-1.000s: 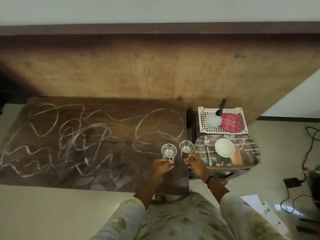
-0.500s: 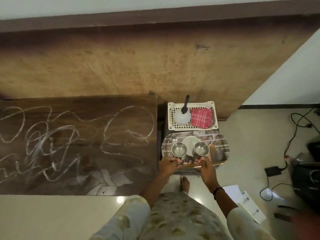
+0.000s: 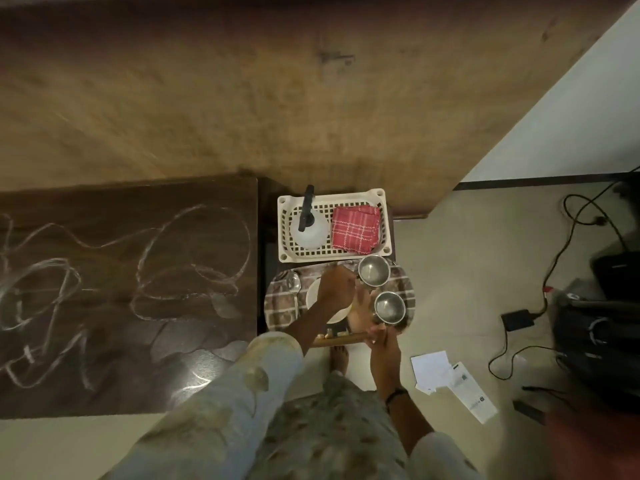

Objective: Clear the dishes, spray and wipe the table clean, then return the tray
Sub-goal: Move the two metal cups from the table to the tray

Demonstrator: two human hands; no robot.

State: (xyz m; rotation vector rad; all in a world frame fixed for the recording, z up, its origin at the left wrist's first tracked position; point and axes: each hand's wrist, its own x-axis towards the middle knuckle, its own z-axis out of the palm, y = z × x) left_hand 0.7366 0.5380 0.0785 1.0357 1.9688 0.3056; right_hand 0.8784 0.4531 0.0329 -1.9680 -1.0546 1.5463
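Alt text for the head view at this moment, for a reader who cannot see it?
Seen from above, a person's left hand and right hand each hold a steel cup over a patterned tray beside a chalk-scribbled table. A basket behind holds a spray bottle and red cloth.

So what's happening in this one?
A person is clearing dishes off a chalk-scribbled table onto a patterned tray beside it. The left hand holds one steel cup at the tray's far side; the right hand holds another steel cup nearer. A white bowl and spoon already lie on the tray. The spray bottle and red cloth sit in the white basket; the table is not yet wiped.
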